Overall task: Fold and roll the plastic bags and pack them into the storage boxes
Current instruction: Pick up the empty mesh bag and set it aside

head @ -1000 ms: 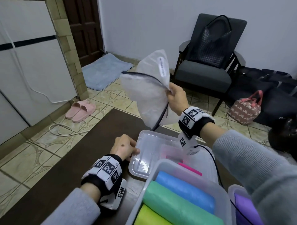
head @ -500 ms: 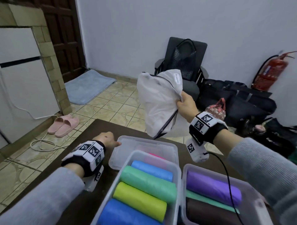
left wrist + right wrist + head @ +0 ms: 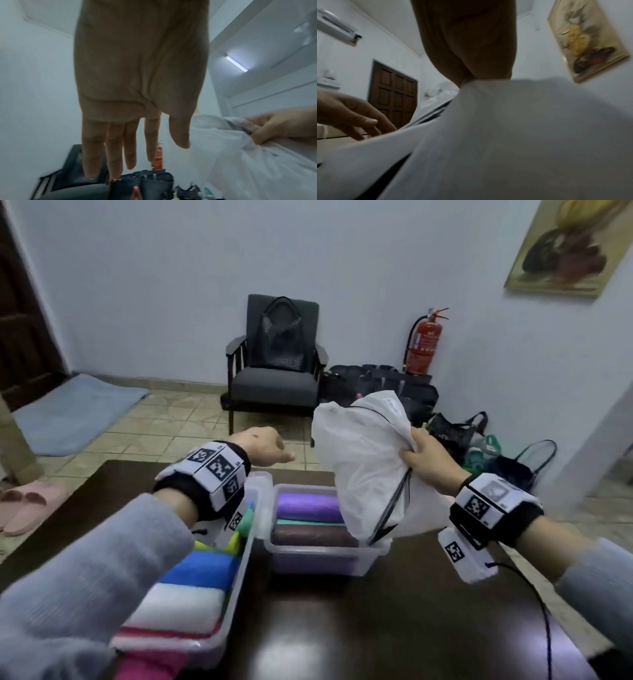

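The right hand point(image 3: 426, 463), at centre right of the head view, is clamped on a bunched fold of the white plastic bag point(image 3: 363, 467), fingers curled into the film beside its dark zip edge. The bag hangs in the air above the right-hand storage box point(image 3: 322, 556), its lower corner dipping over that box's near right rim. The left hand point(image 3: 263, 448) sits at mid-frame, raised off the counter point(image 3: 394, 611), fingers straight and relaxed, holding nothing; the left wrist view shows them spread and pointing toward the bag, near it but not touching.

A second ago that left hand rested on the clear lid at the far end of the boxes; half a second ago it was just leaving it. It has now lifted clear and come up level with the bag. The bag has stayed in the right hand's grip throughout.

That suggests the bag is about to be taken in both hands and spread for folding. It is unfolded and loose, so none of its folding or rolling is done. The left-hand storage box point(image 3: 236, 587) looks full of coloured rolls, while the right-hand one shows purple, teal and dark rolls.
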### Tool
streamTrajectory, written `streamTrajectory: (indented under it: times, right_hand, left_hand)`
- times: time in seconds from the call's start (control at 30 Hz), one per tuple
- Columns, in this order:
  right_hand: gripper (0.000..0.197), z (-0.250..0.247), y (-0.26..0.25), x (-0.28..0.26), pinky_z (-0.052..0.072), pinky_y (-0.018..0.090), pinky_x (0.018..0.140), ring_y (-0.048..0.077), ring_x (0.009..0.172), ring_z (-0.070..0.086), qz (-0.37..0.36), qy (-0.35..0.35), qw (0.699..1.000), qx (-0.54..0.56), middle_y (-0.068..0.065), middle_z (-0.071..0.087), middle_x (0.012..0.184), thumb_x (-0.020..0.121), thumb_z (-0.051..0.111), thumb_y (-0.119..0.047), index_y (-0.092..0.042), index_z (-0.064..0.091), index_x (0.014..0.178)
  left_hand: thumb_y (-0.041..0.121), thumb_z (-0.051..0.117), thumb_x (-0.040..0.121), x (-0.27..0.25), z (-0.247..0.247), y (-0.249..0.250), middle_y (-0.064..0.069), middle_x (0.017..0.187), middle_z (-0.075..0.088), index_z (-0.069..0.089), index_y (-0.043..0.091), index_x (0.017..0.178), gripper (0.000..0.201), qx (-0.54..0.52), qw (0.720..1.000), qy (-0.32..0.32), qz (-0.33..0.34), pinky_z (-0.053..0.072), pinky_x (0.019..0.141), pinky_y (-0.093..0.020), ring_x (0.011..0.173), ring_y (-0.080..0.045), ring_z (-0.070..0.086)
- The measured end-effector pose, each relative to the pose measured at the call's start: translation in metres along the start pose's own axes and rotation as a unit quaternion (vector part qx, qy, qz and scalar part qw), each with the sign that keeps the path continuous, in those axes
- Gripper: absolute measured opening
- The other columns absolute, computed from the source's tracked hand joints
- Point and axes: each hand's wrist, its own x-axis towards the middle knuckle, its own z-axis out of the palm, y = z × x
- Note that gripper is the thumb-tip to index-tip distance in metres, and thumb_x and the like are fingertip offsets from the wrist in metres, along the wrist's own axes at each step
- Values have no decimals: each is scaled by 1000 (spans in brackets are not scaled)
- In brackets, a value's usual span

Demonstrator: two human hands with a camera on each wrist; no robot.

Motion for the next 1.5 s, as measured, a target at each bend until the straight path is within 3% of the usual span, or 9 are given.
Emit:
streamTrajectory:
  times: [0.2, 0.3, 0.37, 0.57, 0.77, 0.93, 1.0, 1.2, 1.5]
  right_hand:
    - [42, -60, 91, -113, 39, 36, 100, 23, 112, 52, 98, 79, 992, 21, -2, 60, 107, 89, 46, 6, -12, 55, 126]
    - [33, -78, 147, -173, 40, 48, 103, 31, 113, 54, 155, 135, 978, 37, 10, 62, 115, 88, 49, -2, -12, 60, 119]
    - [26, -87, 178, -218, 41, 41, 100, 27, 108, 56, 195, 172, 965, 44, 10, 63, 109, 88, 50, 0, -14, 64, 105]
    - [26, -72, 251, -349, 47, 36, 82, 28, 93, 61, 382, 289, 876, 60, 12, 66, 92, 86, 47, 10, -1, 69, 93]
    - [18, -27, 294, -414, 31, 30, 68, 43, 86, 55, 511, 385, 768, 10, 30, 60, 90, 83, 45, 11, 19, 61, 87]
    - [33, 21, 319, -431, 39, 34, 87, 41, 107, 50, 523, 378, 764, -8, 31, 49, 117, 87, 40, 12, 11, 59, 114]
    - [40, 32, 322, -432, 35, 34, 97, 38, 115, 46, 558, 319, 766, 6, 29, 42, 128, 91, 42, 5, 1, 50, 130]
    - [48, 52, 334, -422, 34, 36, 104, 34, 129, 42, 684, -121, 720, -7, 21, 42, 141, 100, 40, -22, 1, 31, 141]
    - [54, 52, 315, -415, 27, 37, 109, 33, 136, 34, 628, -290, 703, -163, 17, 37, 147, 98, 46, -30, 0, 34, 141]
  left_hand:
    - [41, 52, 92, -21, 81, 121, -11, 122, 62, 61, 8, 120, 44, -23, 988, -56, 143, 42, 90, -30, 103, -22, 56]
    - [43, 52, 92, -33, 136, 165, -7, 139, 49, 48, 11, 136, 54, -39, 979, -100, 176, 36, 101, -30, 125, -22, 47]
    - [43, 50, 93, -43, 175, 189, -6, 146, 41, 40, 13, 141, 58, -44, 971, -138, 191, 31, 106, -30, 133, -23, 39]
    - [42, 47, 95, -61, 286, 212, -14, 154, 21, 26, 13, 147, 63, -59, 965, -194, 164, 24, 114, -37, 141, -29, 24]
    - [53, 30, 96, -64, 344, 193, -11, 157, -13, 3, 23, 151, 69, 16, 983, -127, 135, -3, 116, -43, 145, -28, -13]
    - [56, 21, 96, -70, 363, 180, -8, 159, -4, 6, 25, 151, 65, 60, 984, -17, 166, -2, 117, -40, 146, -23, -7]
    - [55, 21, 96, -71, 366, 180, -9, 159, -1, 7, 25, 151, 64, 69, 983, 5, 170, 0, 117, -40, 146, -23, -4]
    - [54, 21, 96, -71, 369, 180, -9, 159, 1, 8, 25, 151, 64, 75, 983, 15, 167, 1, 117, -41, 146, -24, -2]
    - [54, 21, 96, -71, 369, 181, -10, 159, 1, 8, 24, 151, 63, 80, 983, 13, 163, 0, 117, -41, 146, -25, -2]
